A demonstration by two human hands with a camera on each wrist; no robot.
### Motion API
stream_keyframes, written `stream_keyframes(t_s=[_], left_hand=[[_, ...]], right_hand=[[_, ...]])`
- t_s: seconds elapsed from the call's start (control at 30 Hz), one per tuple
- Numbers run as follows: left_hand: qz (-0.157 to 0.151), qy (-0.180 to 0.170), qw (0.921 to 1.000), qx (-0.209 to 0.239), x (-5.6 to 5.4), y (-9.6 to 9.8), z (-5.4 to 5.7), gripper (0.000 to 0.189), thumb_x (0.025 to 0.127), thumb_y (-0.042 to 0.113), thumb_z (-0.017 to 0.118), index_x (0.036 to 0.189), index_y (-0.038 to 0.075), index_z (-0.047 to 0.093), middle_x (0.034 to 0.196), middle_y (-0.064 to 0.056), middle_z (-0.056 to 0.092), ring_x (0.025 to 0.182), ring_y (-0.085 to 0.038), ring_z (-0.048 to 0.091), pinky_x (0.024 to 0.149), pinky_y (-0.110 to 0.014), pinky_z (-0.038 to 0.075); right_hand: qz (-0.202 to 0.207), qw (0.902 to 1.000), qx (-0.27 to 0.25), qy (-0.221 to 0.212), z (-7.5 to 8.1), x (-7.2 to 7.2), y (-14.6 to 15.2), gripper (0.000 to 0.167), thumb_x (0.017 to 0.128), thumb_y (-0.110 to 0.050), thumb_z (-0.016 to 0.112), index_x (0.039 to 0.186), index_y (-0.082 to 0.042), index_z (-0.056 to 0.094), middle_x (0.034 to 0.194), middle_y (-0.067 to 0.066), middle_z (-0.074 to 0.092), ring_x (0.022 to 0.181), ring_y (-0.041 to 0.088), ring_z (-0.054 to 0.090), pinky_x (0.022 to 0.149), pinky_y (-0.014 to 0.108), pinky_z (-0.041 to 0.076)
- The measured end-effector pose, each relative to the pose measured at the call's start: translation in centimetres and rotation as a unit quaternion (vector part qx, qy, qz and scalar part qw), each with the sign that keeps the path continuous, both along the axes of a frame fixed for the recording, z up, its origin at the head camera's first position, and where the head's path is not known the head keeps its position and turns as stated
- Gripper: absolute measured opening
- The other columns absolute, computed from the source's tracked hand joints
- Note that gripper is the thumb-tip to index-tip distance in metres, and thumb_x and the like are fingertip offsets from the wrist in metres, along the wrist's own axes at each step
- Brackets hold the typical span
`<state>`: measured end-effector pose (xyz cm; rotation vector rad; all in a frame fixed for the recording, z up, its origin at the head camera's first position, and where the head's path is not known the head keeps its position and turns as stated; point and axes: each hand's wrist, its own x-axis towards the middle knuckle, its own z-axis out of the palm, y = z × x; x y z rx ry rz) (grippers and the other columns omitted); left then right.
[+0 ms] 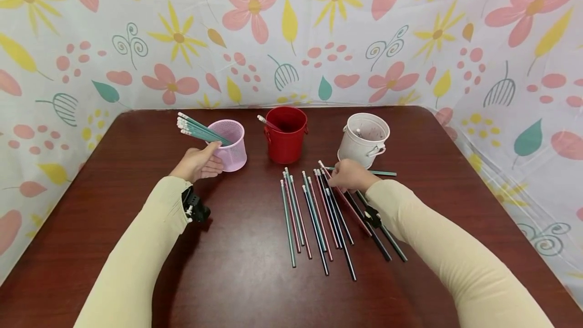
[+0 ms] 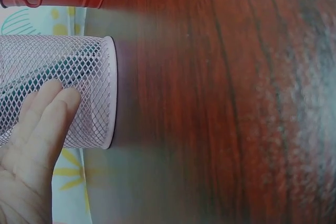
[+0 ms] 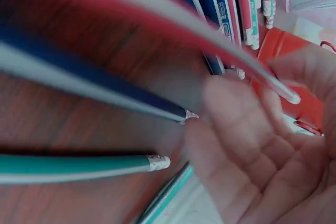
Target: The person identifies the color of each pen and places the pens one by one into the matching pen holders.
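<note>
Cream sleeves (image 1: 442, 247) are closest to us, with the bench (image 1: 237, 267) between them. Right hand (image 1: 350, 173) pinches one red pencil (image 3: 163, 22) near its eraser end; left hand (image 1: 198, 163) rests against the pink mesh cup (image 1: 234, 158), fingers nearly straight, not wrapped round it. Our pencil sits toward the right of the loose pencils, in front of the white bucket (image 1: 357, 151), at a slant; can't tell if its near end touches the bench. Step in hand reads as lifting that one out alone. We'd firm up thumb and fingertip first, since an end grip on a thin round shaft will probably pivot. Then raise eraser end up, tail clear, no sideways drag: a dark blue pencil (image 3: 100, 87) lies just beside it and would likely roll if brushed. Watch the green pencil (image 1: 384, 172) lying crosswise by the hand. On the left, we'd keep contact light: teal pencils (image 1: 200, 131) lean far out over the cup's rim, so a push could tip it.
</note>
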<state>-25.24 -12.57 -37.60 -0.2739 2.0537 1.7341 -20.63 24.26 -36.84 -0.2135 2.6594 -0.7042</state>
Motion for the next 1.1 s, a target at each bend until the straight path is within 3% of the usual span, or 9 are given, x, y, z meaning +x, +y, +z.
stream_keyframes(t_s=[0.1, 0.27, 0.43, 0.67, 0.87, 1.0, 1.1], left_hand=[[-0.003, -0.004, 1.0, -0.005, -0.1, 0.0, 0.0, 0.056, 0.095, 0.041, 0.048, 0.107, -0.013, 0.055, 0.066, -0.001, 0.063, 0.066, -0.012, 0.065, 0.08, -0.032, 0.055], [-0.004, -0.002, 1.0, -0.003, -0.1, -0.3, 0.0, 0.055, 0.095, 0.041, 0.048, 0.108, -0.012, 0.053, 0.069, -0.001, 0.064, 0.069, -0.013, 0.065, 0.082, -0.033, 0.054], [-0.003, 0.001, 1.0, 0.003, 0.0, -0.5, 0.0, 0.051, 0.095, 0.041, 0.049, 0.103, -0.009, 0.053, 0.069, -0.001, 0.063, 0.069, -0.012, 0.065, 0.08, -0.032, 0.055], [-0.004, 0.003, 1.0, 0.004, 0.0, -0.4, 0.1, 0.047, 0.095, 0.041, 0.049, 0.098, -0.006, 0.053, 0.068, 0.0, 0.063, 0.068, -0.012, 0.065, 0.077, -0.031, 0.056], [-0.003, 0.0, 1.0, 0.008, -0.1, -0.3, 0.0, 0.047, 0.094, 0.041, 0.049, 0.097, -0.006, 0.053, 0.067, -0.001, 0.063, 0.067, -0.012, 0.065, 0.075, -0.029, 0.056], [-0.002, 0.0, 1.0, 0.007, 0.0, -0.3, -0.1, 0.047, 0.095, 0.041, 0.049, 0.097, -0.006, 0.053, 0.068, -0.001, 0.063, 0.068, -0.012, 0.065, 0.077, -0.03, 0.056], [-0.003, 0.003, 1.0, 0.008, 0.0, -0.2, -0.2, 0.047, 0.095, 0.041, 0.049, 0.098, -0.006, 0.053, 0.068, -0.001, 0.063, 0.068, -0.012, 0.065, 0.076, -0.03, 0.056]], right_hand=[[-0.028, 0.9991, -0.03, 0.013, -0.2, 0.0, -0.1, 0.005, 0.074, -0.005, 0.06, 0.077, -0.002, 0.057, 0.055, 0.002, 0.055, 0.047, 0.01, 0.053, 0.043, 0.028, 0.051], [-0.061, 0.9948, -0.081, 0.003, -0.3, 0.0, -0.4, 0.032, 0.074, 0.003, 0.058, 0.106, 0.007, 0.058, 0.059, 0.004, 0.055, 0.05, 0.01, 0.053, 0.044, 0.029, 0.053], [-0.052, 0.9905, -0.128, -0.003, 0.4, 0.0, -0.6, 0.049, 0.076, 0.007, 0.057, 0.124, 0.01, 0.051, 0.071, 0.008, 0.061, 0.057, 0.011, 0.055, 0.047, 0.032, 0.054], [-0.062, 0.9785, -0.196, 0.015, 2.2, -0.1, -0.8, 0.052, 0.081, 0.009, 0.057, 0.133, 0.008, 0.05, 0.083, 0.018, 0.066, 0.06, 0.012, 0.057, 0.048, 0.026, 0.051], [-0.083, 0.9712, -0.212, 0.07, 3.8, -0.3, -0.9, 0.052, 0.084, 0.004, 0.06, 0.135, 0.002, 0.05, 0.097, 0.022, 0.067, 0.071, 0.012, 0.061, 0.056, 0.027, 0.055], [-0.081, 0.9626, -0.231, 0.117, 4.6, -0.4, -1.0, 0.052, 0.086, 0.002, 0.063, 0.136, 0.001, 0.05, 0.101, 0.025, 0.066, 0.063, 0.007, 0.061, 0.056, 0.024, 0.055], [-0.09, 0.9535, -0.259, 0.125, 5.3, -0.7, -1.2, 0.054, 0.087, 0.002, 0.063, 0.138, 0.003, 0.046, 0.097, 0.022, 0.066, 0.058, 0.003, 0.059, 0.054, 0.021, 0.053]])
